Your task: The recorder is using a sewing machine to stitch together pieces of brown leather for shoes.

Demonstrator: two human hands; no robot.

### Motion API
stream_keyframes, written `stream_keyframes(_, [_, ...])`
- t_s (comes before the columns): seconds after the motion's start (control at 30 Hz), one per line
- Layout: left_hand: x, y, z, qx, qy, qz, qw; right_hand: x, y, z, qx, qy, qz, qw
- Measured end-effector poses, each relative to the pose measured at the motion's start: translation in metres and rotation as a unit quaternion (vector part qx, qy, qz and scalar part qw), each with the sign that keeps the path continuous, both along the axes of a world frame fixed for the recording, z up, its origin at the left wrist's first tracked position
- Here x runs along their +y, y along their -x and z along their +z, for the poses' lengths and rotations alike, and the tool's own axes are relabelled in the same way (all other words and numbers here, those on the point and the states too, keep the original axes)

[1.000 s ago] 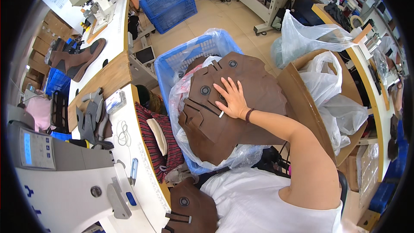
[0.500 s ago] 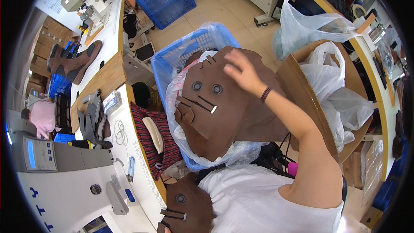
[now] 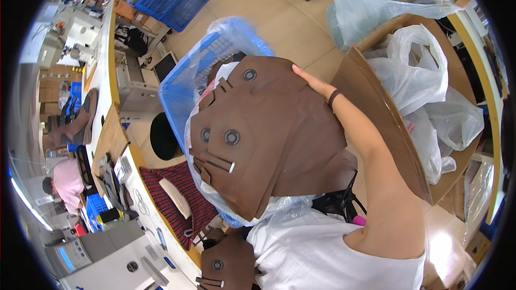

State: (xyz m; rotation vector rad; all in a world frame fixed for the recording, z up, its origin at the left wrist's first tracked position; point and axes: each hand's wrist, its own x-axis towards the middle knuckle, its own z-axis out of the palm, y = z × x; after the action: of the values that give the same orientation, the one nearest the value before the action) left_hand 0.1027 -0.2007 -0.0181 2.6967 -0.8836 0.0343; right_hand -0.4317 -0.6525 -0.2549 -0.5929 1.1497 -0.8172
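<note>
My right hand [image 3: 316,82] is at the far right edge of a pile of brown leather-like panels [image 3: 285,129]. One finger lies along the edge, and the other fingers are hidden behind the material. The panels rest over a blue plastic basket [image 3: 174,94] lined with clear plastic. They carry dark round eyelets and short straps, one with a pale end. At my lower left, a similar brown panel [image 3: 228,255] with one eyelet lies beside my white shirt. My left hand is out of sight.
A cardboard box [image 3: 376,113] with white plastic bags [image 3: 416,59] stands at right. On the left are a white worktable, a sewing machine [image 3: 107,258] and a striped red cloth [image 3: 172,204]. Another blue basket [image 3: 177,0] sits on the floor behind. A person in pink [image 3: 67,180] is far left.
My right hand has come down from above the pile to its far right edge. Another eyelet now shows at the pile's far side. My left fingertips have left view, and the whole view has shifted.
</note>
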Motion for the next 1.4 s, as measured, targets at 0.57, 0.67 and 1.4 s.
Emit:
stream_keyframes(0.57, [-0.036, 0.044, 0.019, 0.093, -0.143, 0.077, 0.982, 0.019, 0.042, -0.064, -0.153, -0.102, -0.256, 0.949])
stream_keyframes(0.67, [-0.025, 0.032, 0.012, 0.091, -0.097, 0.057, 0.990, 0.018, 0.067, -0.056, -0.167, 0.004, -0.282, 0.945])
stream_keyframes(1.4, [0.019, -0.023, -0.037, 0.185, 0.276, -0.061, 0.941, 0.013, 0.063, 0.191, 0.247, 0.326, -0.300, 0.862])
